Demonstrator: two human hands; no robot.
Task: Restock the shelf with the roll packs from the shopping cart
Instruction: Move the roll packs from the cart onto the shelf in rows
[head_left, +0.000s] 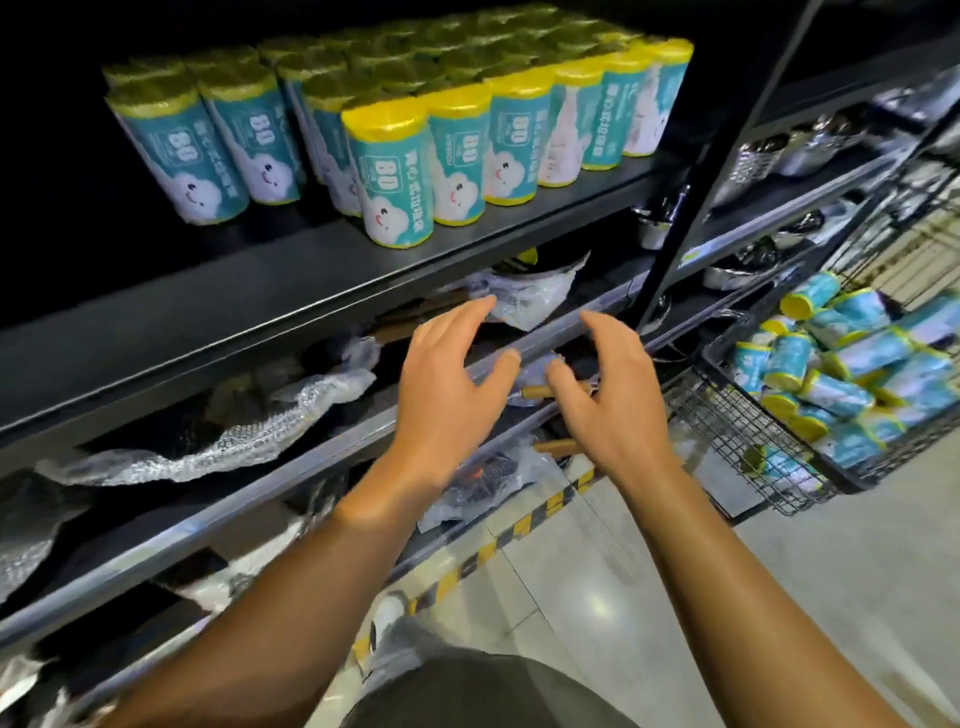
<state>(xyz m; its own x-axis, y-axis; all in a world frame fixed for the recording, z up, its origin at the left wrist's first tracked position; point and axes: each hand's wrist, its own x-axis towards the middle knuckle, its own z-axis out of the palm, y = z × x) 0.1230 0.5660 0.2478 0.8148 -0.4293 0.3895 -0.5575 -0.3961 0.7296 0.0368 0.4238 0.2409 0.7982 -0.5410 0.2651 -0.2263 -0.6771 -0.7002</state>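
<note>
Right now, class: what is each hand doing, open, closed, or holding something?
Left hand: open, fingers loosely spread, holding nothing.
Right hand: open, fingers loosely curved, holding nothing.

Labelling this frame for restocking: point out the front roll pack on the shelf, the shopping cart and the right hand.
front roll pack (390, 182): head view, teal label.
shopping cart (748, 441): head view, wire end wall.
right hand (615, 400): head view, back of hand.
</note>
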